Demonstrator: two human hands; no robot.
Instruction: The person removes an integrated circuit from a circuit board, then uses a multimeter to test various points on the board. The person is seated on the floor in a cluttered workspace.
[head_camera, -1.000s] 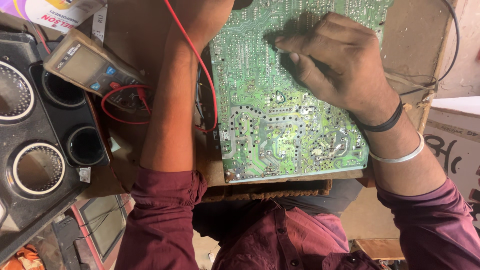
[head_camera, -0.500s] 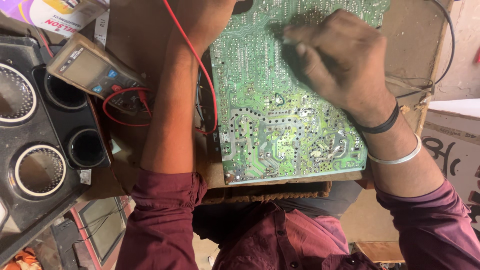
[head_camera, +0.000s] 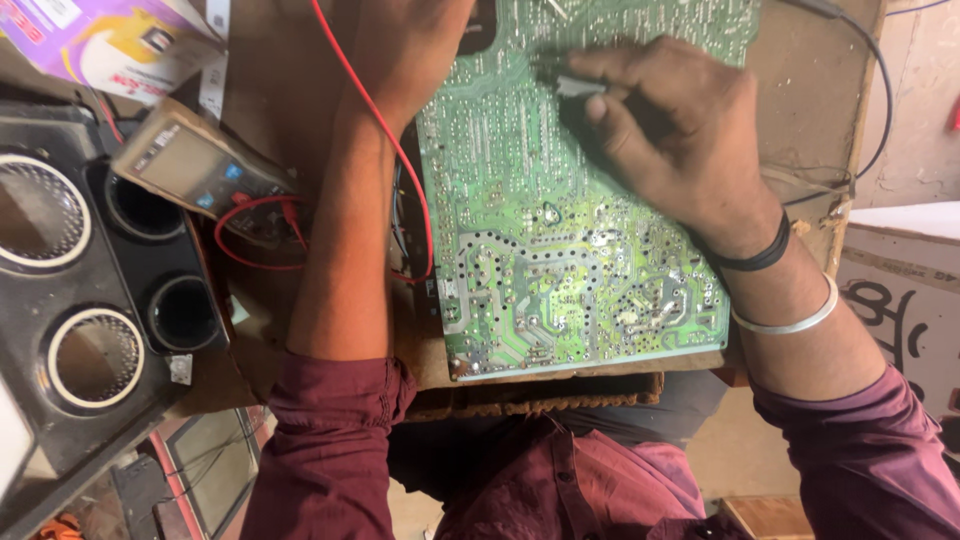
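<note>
**Poking at a green circuit board with a probe**

Looking straight down at the circuit board (head_camera: 560, 250), which lies solder side up on a brown wooden surface (head_camera: 800, 110), right in front of the person and a bit to their right. The near edge of the board sits just above a strip of cardboard (head_camera: 540, 392) at the edge of the surface.

The right hand (head_camera: 670, 140) is over the top part of the board, fingers curled together and pinched on a small probe (head_camera: 575, 87) with a pale tip, which points left and sits down against the board as far as I can tell. There's a black band (head_camera: 750, 257) and a silver bangle (head_camera: 790, 320) on that wrist.

The left hand (head_camera: 415, 50) is up at the top edge of the frame, by the board's upper left corner. Most of it is cut off, so I can't tell if it's closed on anything or just resting there. A red wire (head_camera: 395, 150) runs down over that forearm and curls back along the left edge of the board.

Off to the left, a grey multimeter (head_camera: 195, 170) lies tilted on the surface with a loop of red lead beside it. Further left is a black speaker box (head_camera: 90, 300) with round openings. A black wire (head_camera: 880, 90) hangs along the right side of the surface. Both sleeves are maroon.
</note>
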